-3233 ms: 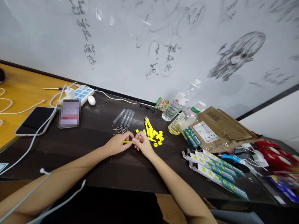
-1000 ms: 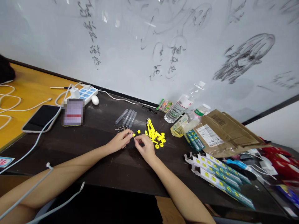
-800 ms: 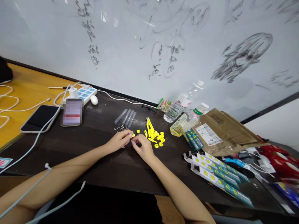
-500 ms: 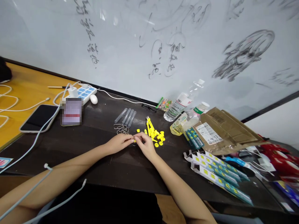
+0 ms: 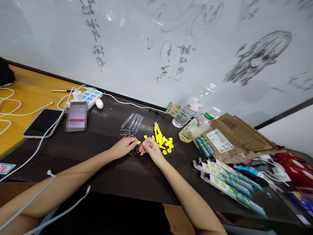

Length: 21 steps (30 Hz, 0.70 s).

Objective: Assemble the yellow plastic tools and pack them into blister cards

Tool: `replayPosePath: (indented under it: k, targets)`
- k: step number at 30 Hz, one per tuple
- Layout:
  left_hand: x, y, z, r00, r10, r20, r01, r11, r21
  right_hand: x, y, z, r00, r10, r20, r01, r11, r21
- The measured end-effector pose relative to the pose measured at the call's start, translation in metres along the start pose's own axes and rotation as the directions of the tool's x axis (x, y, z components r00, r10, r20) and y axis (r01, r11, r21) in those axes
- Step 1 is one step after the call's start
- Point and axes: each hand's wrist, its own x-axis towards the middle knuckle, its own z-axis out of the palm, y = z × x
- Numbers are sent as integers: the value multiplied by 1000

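Pinched in the fingertips of my left hand [image 5: 124, 147] is a small yellow plastic piece [image 5: 139, 142]. Just to its right, my right hand [image 5: 151, 149] has its fingers closed on a thin bent metal wire hook [image 5: 138, 150], partly covered by the fingers. A small gap separates the hands. Beyond my left hand lie several bent wire hooks [image 5: 127, 133] and, behind them, several clear plastic tubes [image 5: 132, 122] side by side. A loose pile of yellow plastic parts [image 5: 161, 140], rods and round caps among them, spreads right of my right hand.
Flattened teal-and-white boxes [image 5: 232, 182], a brown package [image 5: 234, 137] and a water bottle [image 5: 187, 112] stand or lie to the right. At left are a phone [image 5: 44, 123], a power strip [image 5: 91, 97] and white cables. A whiteboard [image 5: 137, 75] rises behind the table.
My hands, together before, have drawn slightly apart. The yellow piece in the left fingers and the wire in the right now show more plainly. The view has shifted a little.
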Motion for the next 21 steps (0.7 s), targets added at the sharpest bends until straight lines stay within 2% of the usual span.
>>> replayPosePath:
  k: [8,12,16,18,21]
  targets:
    - [-2,-5,7,993,-12,119,20,998,-66,2,2,0,999,-16,-46,15,1000,-20]
    - [-2,-7,6,995,-34,97,35,999,-12,-2,0,-2,995,-100,-23,91,963,-254]
    - [-2,-5,4,997,1,72,-7,996,85,-7,-5,-3,979,-184,88,202,827,-525]
    - [-2,-6,4,997,6,76,-14,995,104,-8,-7,-4,974,-187,126,225,786,-576]
    - [-3,-7,3,998,8,70,-16,994,106,-7,-7,-6,972,-205,114,233,782,-578]
